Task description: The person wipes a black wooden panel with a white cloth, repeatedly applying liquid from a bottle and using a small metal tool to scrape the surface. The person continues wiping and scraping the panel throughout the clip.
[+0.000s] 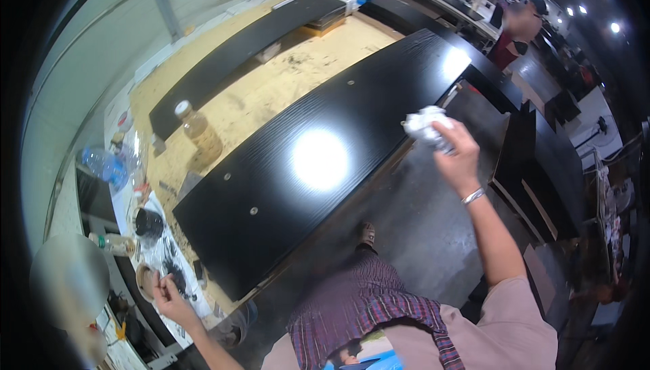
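A crumpled white cloth point(428, 127) is bunched in my right hand point(459, 157), which is closed on it just off the near edge of a long black wood-grain panel point(379, 116). The panel lies at a slant, with small round metal inserts in its face and a bright glare. At the lower left my left hand point(175, 303) reaches to a small round brownish container point(143, 280). Its fingertips are drawn together by the rim; what they hold, if anything, is too small to make out. A black pot point(148, 222) stands just beyond.
A second black panel point(237, 58) lies farther back on the yellowish worktable point(318, 55). A bottle with a white cap point(200, 133) stands between the panels. Clear plastic bottles point(105, 165) crowd the left edge. Black panels point(542, 173) stand at right. Another person point(518, 28) is at the far right.
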Tool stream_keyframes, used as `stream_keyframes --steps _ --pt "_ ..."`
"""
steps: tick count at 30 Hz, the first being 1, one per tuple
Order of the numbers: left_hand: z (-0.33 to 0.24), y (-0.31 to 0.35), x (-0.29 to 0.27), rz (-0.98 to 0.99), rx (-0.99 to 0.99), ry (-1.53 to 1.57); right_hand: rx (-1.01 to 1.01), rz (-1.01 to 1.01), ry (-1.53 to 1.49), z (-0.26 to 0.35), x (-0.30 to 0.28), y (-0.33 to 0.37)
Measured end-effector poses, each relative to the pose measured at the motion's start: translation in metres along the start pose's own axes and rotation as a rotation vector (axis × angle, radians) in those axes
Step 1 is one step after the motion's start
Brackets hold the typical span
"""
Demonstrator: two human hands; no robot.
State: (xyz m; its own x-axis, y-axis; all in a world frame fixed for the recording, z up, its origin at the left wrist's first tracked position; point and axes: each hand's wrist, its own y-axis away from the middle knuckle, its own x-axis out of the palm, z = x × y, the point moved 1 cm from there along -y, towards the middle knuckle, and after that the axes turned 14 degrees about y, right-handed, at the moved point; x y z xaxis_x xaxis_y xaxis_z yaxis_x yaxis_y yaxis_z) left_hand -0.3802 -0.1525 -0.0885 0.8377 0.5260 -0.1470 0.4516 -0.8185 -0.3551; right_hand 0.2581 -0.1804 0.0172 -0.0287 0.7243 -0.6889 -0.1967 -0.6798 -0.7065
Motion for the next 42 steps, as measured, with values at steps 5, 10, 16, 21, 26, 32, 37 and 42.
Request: stream_keyframes --steps 5,10,16,21,26,32,37,42 --pt "-0.089 -0.017 0.068 0.109 0.125 0.034 -0.622 0.155 -0.237 0.116 0.02 0.021" --pt "-0.153 -0.002 0.145 0.3 0.16 0.107 -0.479 0.194 -0.258 0.024 0.053 -0.001" --pt "-0.192 0.015 0.245 0.474 0.023 0.276 -0.341 0.128 -0.124 -0.149 0.075 -0.059" --pt "-0.228 0.041 0.362 0.491 -0.056 0.294 -0.196 0.111 0.021 -0.302 0.105 -0.108" --pt "-0.278 0.076 0.486 0.829 -0.12 0.165 0.138 0.131 0.191 -0.44 0.123 -0.155" --pt "-0.31 0.103 0.591 0.965 0.007 0.049 0.352 0.052 -0.362 -0.417 0.116 -0.2" --pt "-0.29 0.106 0.688 1.055 0.433 -0.236 -0.245 0.359 -0.767 -0.29 0.113 -0.163" --pt "-0.235 0.069 0.706 0.922 0.455 -0.52 -0.627 0.468 -0.685 -0.252 0.124 -0.116"
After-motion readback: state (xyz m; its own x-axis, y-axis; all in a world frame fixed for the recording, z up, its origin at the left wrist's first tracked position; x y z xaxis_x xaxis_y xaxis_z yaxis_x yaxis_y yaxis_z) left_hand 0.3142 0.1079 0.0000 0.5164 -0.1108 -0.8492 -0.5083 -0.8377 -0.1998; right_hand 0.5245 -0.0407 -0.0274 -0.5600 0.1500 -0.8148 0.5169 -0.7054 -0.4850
